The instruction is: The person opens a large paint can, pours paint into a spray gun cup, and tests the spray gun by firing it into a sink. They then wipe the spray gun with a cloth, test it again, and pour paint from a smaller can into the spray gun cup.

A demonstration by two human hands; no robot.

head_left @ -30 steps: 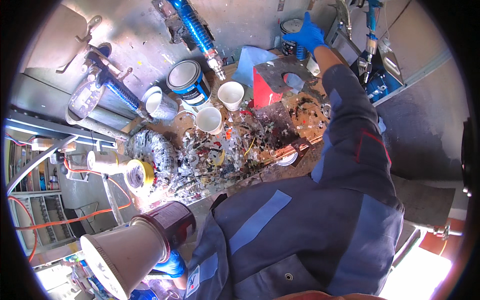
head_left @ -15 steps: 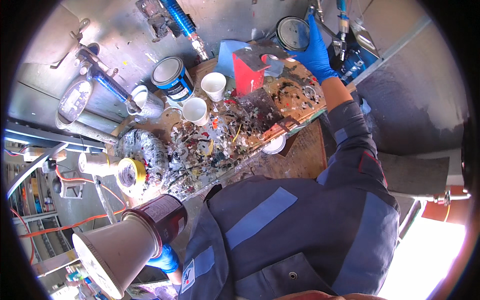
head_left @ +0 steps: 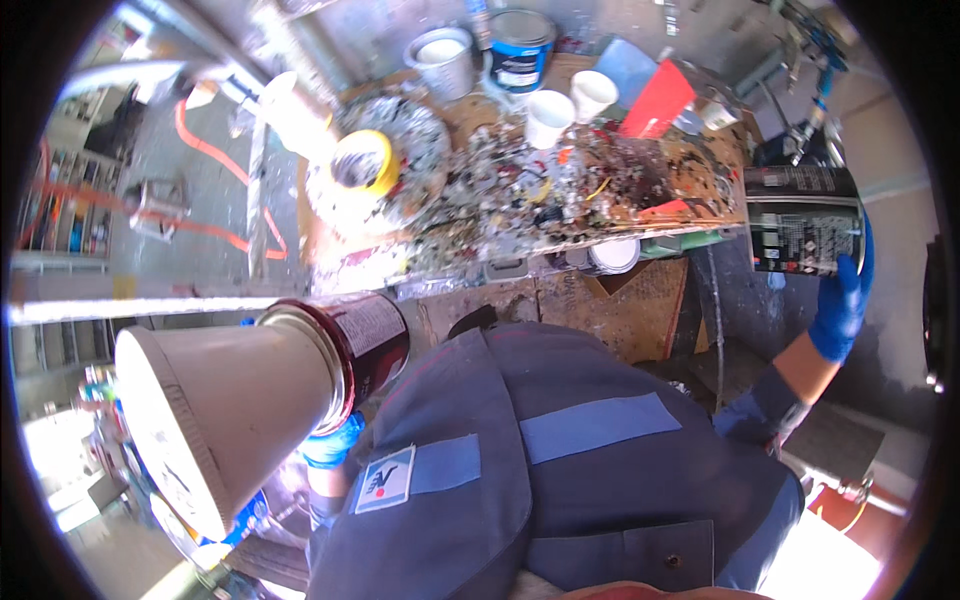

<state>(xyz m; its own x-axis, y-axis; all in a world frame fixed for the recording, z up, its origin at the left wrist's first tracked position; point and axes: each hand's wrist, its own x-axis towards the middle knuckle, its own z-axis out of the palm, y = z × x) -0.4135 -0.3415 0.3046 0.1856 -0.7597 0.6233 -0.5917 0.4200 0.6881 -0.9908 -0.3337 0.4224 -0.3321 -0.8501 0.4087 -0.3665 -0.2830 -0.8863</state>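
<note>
On my lower left, my blue-gloved left hand point(head_left: 335, 442) is closed at the underside of a dark red paint can point(head_left: 372, 340), its fingers partly hidden. A large pale tapered tub point(head_left: 235, 410) sits with its narrow end against the can's metal rim, and both lie tilted sideways. Out to the right, my gloved right hand point(head_left: 845, 305) grips a black can point(head_left: 803, 220) with a printed label by its lower end. That can is held in the air past the right end of the paint-spattered bench point(head_left: 490, 220).
Along the bench's back stand a grey-white bucket point(head_left: 440, 65), a blue-labelled paint can point(head_left: 518, 50), paper cups point(head_left: 549, 118) and a red piece point(head_left: 660, 100). A yellow tape roll point(head_left: 383, 165) lies on the left. An orange hose point(head_left: 210, 145) crosses the floor. Another can point(head_left: 614, 256) sits beneath.
My right hand has come away from the back right of the bench, bringing the black can toward me. My view has turned; the left hand still holds the red can and tub.
</note>
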